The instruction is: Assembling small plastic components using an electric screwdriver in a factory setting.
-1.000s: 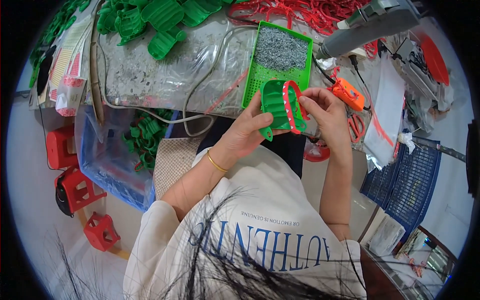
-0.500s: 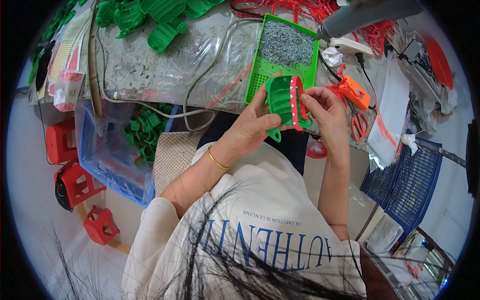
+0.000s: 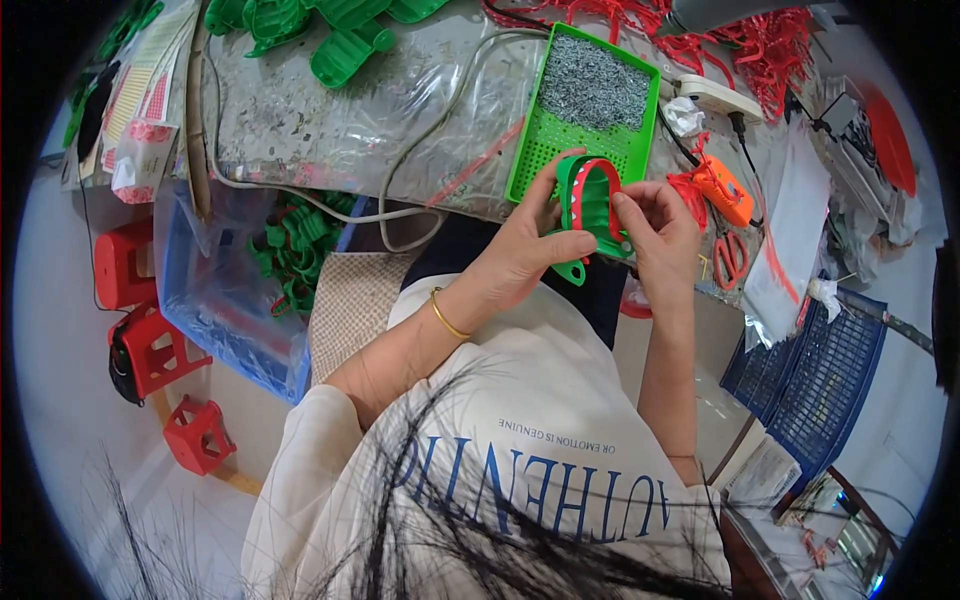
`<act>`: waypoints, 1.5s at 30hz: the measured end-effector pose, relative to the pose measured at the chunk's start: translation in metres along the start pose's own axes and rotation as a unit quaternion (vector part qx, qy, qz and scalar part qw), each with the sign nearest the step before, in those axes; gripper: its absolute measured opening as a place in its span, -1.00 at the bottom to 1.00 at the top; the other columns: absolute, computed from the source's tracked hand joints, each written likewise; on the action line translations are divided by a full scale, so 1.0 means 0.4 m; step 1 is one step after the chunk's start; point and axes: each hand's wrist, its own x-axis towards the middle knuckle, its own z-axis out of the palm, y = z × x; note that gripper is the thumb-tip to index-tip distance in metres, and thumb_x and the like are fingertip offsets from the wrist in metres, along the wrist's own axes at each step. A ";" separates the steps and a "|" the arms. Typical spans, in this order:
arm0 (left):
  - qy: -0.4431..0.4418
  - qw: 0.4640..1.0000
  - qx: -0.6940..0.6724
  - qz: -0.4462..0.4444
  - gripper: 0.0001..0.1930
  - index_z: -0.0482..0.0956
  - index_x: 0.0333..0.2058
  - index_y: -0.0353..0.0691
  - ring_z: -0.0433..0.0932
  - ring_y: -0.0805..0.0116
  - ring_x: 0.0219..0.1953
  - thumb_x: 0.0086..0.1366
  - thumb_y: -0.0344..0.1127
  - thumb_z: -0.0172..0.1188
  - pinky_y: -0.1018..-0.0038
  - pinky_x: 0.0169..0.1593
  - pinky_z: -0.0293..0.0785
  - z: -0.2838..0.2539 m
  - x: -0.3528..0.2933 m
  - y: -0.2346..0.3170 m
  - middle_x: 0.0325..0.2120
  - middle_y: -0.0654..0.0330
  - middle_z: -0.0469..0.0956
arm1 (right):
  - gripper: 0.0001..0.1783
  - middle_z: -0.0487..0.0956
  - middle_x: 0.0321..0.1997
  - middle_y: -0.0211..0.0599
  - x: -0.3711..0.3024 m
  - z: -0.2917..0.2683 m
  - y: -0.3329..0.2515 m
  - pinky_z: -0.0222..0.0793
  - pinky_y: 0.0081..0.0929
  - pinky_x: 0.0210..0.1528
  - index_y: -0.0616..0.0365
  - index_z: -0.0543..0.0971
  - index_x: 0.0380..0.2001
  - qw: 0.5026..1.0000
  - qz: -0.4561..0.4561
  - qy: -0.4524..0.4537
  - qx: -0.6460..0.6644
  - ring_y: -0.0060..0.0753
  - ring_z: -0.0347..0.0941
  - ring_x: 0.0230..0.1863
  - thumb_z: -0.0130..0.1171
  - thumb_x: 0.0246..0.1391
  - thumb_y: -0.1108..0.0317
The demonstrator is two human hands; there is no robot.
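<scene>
Between my hands is a green plastic crocodile-jaw piece [image 3: 596,206] with a red curved strip [image 3: 577,200] edged in white teeth. My left hand [image 3: 535,245] grips the green piece from its left side, thumb across the lower part and fingers behind. On the opposite side my right hand [image 3: 662,225] pinches the red strip, thumb and fingertips at its right end. Just beyond them lies a green tray [image 3: 528,165], perforated at its near end, with a heap of small silvery metal pieces [image 3: 595,85] at its far end.
Green plastic parts [image 3: 350,55] lie at the far left of the table, red strips [image 3: 775,60] at the far right. A grey cable [image 3: 400,160] crosses the table. Right of the tray are a power strip [image 3: 720,97] and scissors [image 3: 730,262]. A blue crate [image 3: 230,345] stands at left.
The green piece has turned, so its red strip now faces me as an arch. Both hands stay on the work, with the view shifted slightly.
</scene>
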 end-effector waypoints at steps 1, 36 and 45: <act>0.005 1.000 0.016 0.006 -0.07 -0.03 0.29 -0.01 0.32 0.45 0.01 0.01 -0.37 0.37 0.53 -0.08 0.41 0.003 0.000 0.000 0.07 0.23 0.25 | -0.88 0.53 -0.41 -0.48 -0.002 0.002 0.001 0.31 -0.75 -0.33 0.25 0.51 -0.31 1.000 0.001 0.004 0.004 -0.74 0.40 -0.40 0.17 0.09 0.45; -0.143 0.944 -0.235 -0.183 -0.19 0.03 0.26 -0.22 0.38 0.00 0.09 0.17 0.05 0.14 0.05 0.17 0.26 -0.064 -0.035 -0.064 0.09 -0.04 0.32 | -0.40 0.39 -0.28 -0.31 0.266 -0.132 -0.294 0.33 -0.52 -0.24 0.19 0.38 -0.05 0.851 -0.324 -0.398 0.116 -0.45 0.37 -0.26 0.31 -0.09 0.10; -0.071 0.958 -0.212 -0.180 -0.22 0.11 0.21 -0.30 0.35 -0.02 0.12 0.18 0.12 0.09 0.04 0.16 0.29 -0.042 -0.032 -0.042 0.08 -0.13 0.32 | -0.70 0.45 -0.51 -0.25 0.126 -0.036 -0.267 0.33 -0.47 -0.40 0.24 0.42 -0.27 0.953 -0.251 -0.030 0.167 -0.43 0.37 -0.55 0.18 0.00 0.27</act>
